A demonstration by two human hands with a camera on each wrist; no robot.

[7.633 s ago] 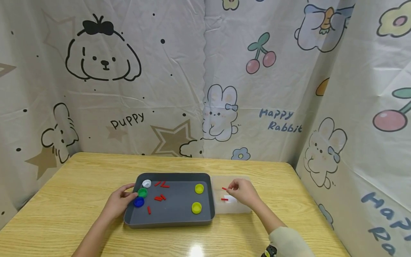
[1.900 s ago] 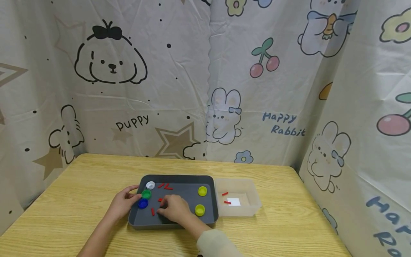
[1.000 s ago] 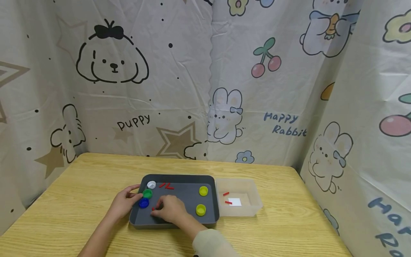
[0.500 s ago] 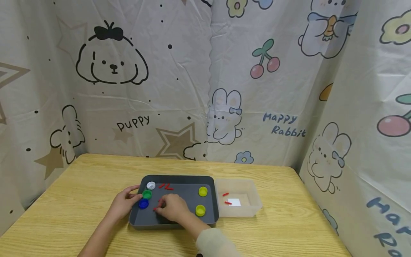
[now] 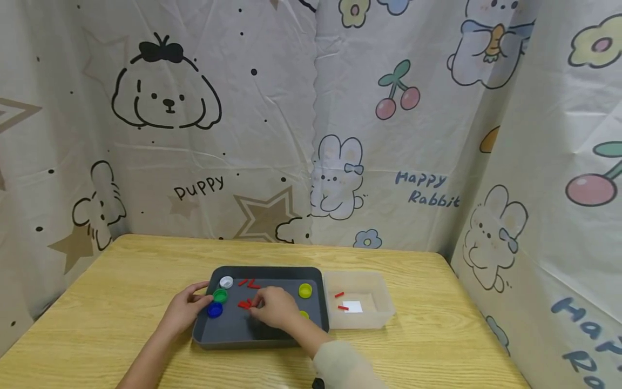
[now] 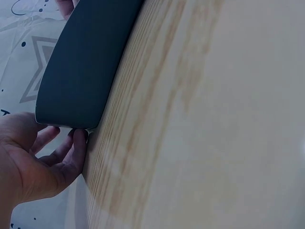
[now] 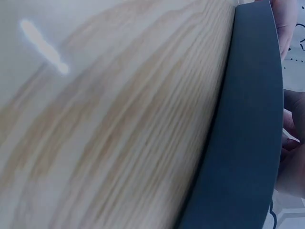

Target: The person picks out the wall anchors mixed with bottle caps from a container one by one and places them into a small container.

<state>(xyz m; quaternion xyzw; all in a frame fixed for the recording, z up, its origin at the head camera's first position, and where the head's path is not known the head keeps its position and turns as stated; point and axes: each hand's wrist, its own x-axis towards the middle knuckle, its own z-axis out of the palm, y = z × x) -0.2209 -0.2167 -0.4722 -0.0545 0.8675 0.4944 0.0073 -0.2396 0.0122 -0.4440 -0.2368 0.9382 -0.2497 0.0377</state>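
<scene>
My left hand [image 5: 182, 310] holds the left end of a dark grey tray [image 5: 262, 339], thumb over the rim beside a green bottle cap [image 5: 220, 295]. In the left wrist view its fingers curl against the tray's outer wall. A blue bottle cap [image 5: 215, 309] and a white bottle cap [image 5: 226, 282] flank the green one. Over the tray's middle, my right hand [image 5: 276, 309] pinches a small red stick at its fingertips, beside other red sticks [image 5: 243, 304]; the fingers partly cover them. Several more red sticks [image 5: 255, 286] lie farther back.
Two yellow bottle caps sit at the tray's right side, one whole [image 5: 305, 290], the other mostly behind the right hand. A translucent box [image 5: 384, 310] adjoins the tray on the right, with two red sticks and a white paper [image 5: 353, 307] inside. A patterned curtain [image 5: 272, 135] hangs behind the table.
Two red sticks lie in the box, where my right hand was earlier. It then took the single red stick at the tray's front left and brought it right, to the middle sticks. Left hand stays.
</scene>
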